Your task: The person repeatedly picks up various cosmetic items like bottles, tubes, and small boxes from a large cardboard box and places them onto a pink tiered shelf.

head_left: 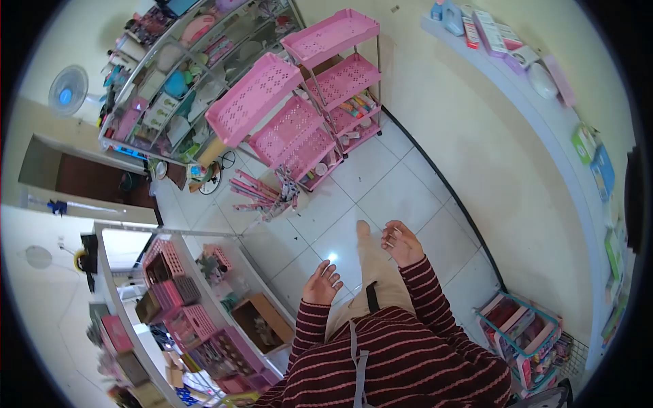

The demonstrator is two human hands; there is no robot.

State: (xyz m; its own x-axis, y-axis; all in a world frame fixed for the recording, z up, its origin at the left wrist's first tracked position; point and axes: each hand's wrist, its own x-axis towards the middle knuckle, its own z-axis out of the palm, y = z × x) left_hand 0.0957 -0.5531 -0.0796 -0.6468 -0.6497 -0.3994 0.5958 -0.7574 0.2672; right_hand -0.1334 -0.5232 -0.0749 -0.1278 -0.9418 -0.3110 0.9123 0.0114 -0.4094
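My left hand [322, 283] is held up in front of my body over the white tiled floor [330, 224], its fingers loosely curled and apart, with nothing in it. To its right, my right hand [402, 244] is raised a little higher and farther forward, palm turned up, fingers partly bent and holding nothing. Neither hand touches anything. Ahead of them stand two pink tiered trolleys, a nearer pink trolley [255, 95] and a farther pink trolley [333, 37], with bare upper trays. Small items lie on their lower trays.
A bundle of pink rolls [255, 190] stands on the floor left of the trolleys. A white shelf unit [255, 279] with pink baskets and boxes is at my left. On the right are a wall shelf [537, 115] with boxes and a filled basket [520, 330].
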